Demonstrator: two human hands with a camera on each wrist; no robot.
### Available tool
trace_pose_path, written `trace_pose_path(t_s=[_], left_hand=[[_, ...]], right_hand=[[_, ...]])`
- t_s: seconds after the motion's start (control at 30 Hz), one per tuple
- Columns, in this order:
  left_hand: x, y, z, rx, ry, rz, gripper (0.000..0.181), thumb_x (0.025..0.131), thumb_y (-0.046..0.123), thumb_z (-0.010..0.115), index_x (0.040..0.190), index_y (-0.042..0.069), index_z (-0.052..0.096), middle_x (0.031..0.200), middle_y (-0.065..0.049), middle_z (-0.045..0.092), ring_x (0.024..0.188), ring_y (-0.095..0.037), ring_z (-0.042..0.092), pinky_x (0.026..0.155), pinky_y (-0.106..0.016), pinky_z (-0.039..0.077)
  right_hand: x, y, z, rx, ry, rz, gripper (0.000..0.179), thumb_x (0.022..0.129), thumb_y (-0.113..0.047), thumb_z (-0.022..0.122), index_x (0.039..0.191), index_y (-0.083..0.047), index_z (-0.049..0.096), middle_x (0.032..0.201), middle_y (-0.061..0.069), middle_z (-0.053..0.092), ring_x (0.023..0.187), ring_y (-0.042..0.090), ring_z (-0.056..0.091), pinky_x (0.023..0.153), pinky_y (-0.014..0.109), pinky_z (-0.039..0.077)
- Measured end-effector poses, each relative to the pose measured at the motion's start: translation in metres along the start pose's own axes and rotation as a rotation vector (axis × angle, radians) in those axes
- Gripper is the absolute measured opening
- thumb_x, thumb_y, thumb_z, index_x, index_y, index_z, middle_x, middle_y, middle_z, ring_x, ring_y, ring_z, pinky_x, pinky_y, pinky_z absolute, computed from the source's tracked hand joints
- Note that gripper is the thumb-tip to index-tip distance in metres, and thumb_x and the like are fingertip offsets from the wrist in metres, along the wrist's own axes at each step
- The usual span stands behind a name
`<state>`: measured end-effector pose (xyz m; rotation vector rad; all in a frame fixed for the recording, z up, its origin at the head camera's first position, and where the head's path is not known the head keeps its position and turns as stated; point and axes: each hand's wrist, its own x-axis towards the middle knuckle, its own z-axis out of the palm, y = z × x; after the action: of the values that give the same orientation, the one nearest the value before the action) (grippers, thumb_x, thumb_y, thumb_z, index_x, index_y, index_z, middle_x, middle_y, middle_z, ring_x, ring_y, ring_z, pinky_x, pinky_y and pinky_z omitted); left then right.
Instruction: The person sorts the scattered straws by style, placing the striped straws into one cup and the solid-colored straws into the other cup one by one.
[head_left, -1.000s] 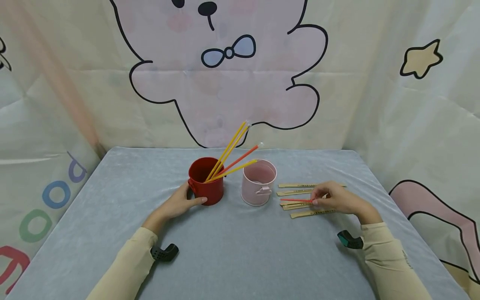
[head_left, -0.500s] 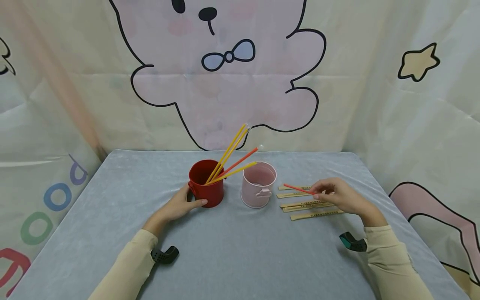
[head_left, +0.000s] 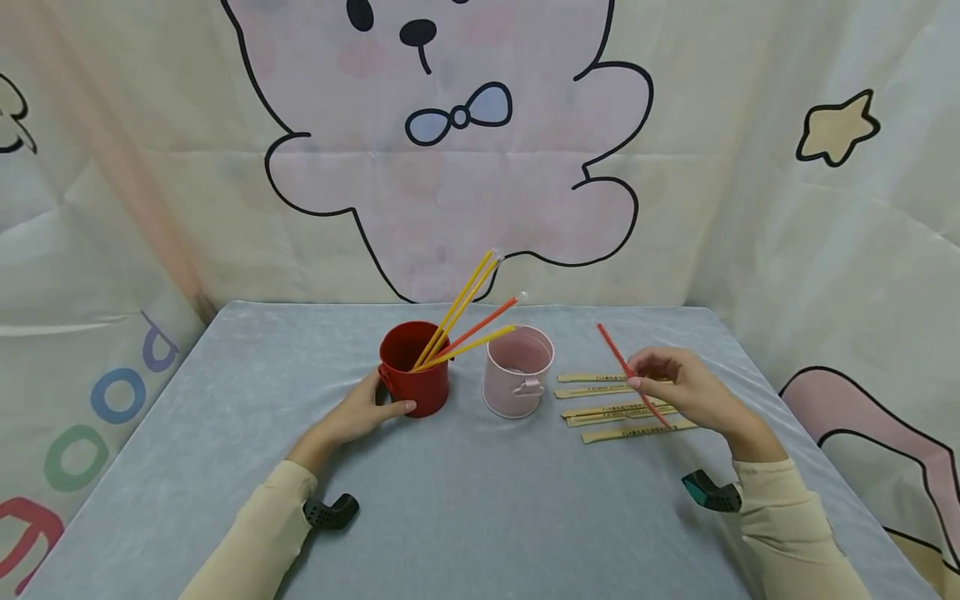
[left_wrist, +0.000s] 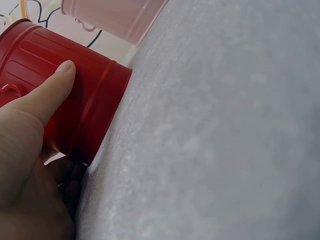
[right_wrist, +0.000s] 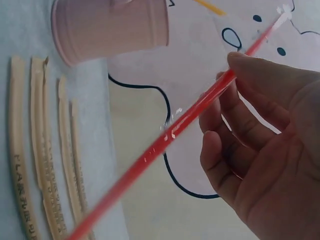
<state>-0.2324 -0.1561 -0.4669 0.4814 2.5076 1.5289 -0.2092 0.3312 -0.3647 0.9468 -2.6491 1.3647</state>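
Observation:
My left hand (head_left: 358, 410) grips the red bucket (head_left: 415, 393) at its left side, thumb across the front and the other fingers behind. That bucket stands upright on the table, with three yellow straws (head_left: 471, 343) and one red-orange straw (head_left: 486, 320) leaning out to the right. Between thumb and fingertips my right hand (head_left: 678, 383) pinches a red straw (right_wrist: 172, 132) in a clear wrapper, held tilted above the table. Below it lie several paper-wrapped straws (head_left: 609, 411) in a loose row. A pink bucket (head_left: 517, 375) stands upright between the red bucket and those straws.
A pale blue cloth covers the table (head_left: 480, 508). Behind it hangs a printed curtain (head_left: 450, 183) with a cartoon bear. Each wrist carries a black camera, the left camera (head_left: 332, 511) and the right camera (head_left: 712, 492).
My right hand has lifted the red straw off the paper-wrapped ones and turned it from flat to tilted, its far end up. The left hand stays on the red bucket.

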Motion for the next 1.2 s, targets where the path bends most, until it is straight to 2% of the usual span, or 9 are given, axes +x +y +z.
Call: trace_pose_path(t_s=[0.13, 0.3, 0.6, 0.8, 0.97, 1.2], left_hand=[[0.000, 0.001, 0.000, -0.002, -0.004, -0.002, 0.080, 0.092, 0.032, 0.075, 0.155, 0.009, 0.032, 0.160, -0.013, 0.038, 0.151, -0.036, 0.029, 0.124, -0.064, 0.020], [-0.002, 0.000, 0.000, -0.004, 0.001, 0.004, 0.079, 0.092, 0.031, 0.075, 0.155, 0.009, 0.033, 0.160, -0.013, 0.038, 0.151, -0.035, 0.029, 0.123, -0.064, 0.020], [-0.001, -0.001, -0.001, 0.008, 0.005, 0.000, 0.078, 0.092, 0.031, 0.075, 0.154, 0.009, 0.033, 0.160, -0.013, 0.039, 0.150, -0.036, 0.030, 0.123, -0.065, 0.021], [-0.001, 0.002, 0.001, 0.003, -0.003, -0.006, 0.079, 0.092, 0.032, 0.075, 0.155, 0.010, 0.033, 0.160, -0.013, 0.038, 0.151, -0.036, 0.029, 0.123, -0.065, 0.020], [-0.002, 0.003, 0.002, 0.001, -0.003, -0.018, 0.079, 0.092, 0.031, 0.075, 0.155, 0.010, 0.033, 0.161, -0.013, 0.038, 0.151, -0.036, 0.029, 0.123, -0.065, 0.020], [-0.001, 0.002, 0.001, -0.007, -0.004, -0.020, 0.079, 0.092, 0.032, 0.075, 0.156, 0.011, 0.032, 0.161, -0.012, 0.037, 0.152, -0.036, 0.028, 0.123, -0.066, 0.019]], right_hand=[[-0.001, -0.011, 0.000, 0.037, 0.059, -0.012, 0.012, 0.094, 0.008, 0.062, 0.102, 0.000, 0.065, 0.089, -0.010, 0.066, 0.078, 0.009, 0.063, 0.070, 0.019, 0.054], [0.005, -0.028, 0.004, 0.147, 0.100, -0.059, 0.010, 0.094, 0.012, 0.059, 0.101, 0.006, 0.063, 0.088, -0.006, 0.067, 0.077, 0.007, 0.064, 0.069, 0.019, 0.056], [0.024, -0.054, 0.016, 0.184, 0.142, -0.150, 0.015, 0.092, 0.014, 0.060, 0.095, 0.001, 0.065, 0.086, -0.008, 0.067, 0.073, 0.005, 0.063, 0.068, 0.018, 0.056], [0.034, -0.070, 0.029, 0.300, 0.160, -0.199, 0.015, 0.091, 0.014, 0.061, 0.096, 0.000, 0.065, 0.089, -0.008, 0.069, 0.077, 0.005, 0.066, 0.072, 0.018, 0.059], [0.048, -0.086, 0.043, 0.374, 0.209, -0.272, 0.012, 0.092, 0.011, 0.062, 0.099, 0.002, 0.066, 0.090, -0.006, 0.070, 0.077, 0.008, 0.067, 0.072, 0.020, 0.059], [0.067, -0.106, 0.058, 0.471, 0.258, -0.332, 0.010, 0.094, 0.004, 0.065, 0.100, -0.003, 0.067, 0.091, -0.002, 0.070, 0.076, 0.010, 0.067, 0.071, 0.023, 0.060]])
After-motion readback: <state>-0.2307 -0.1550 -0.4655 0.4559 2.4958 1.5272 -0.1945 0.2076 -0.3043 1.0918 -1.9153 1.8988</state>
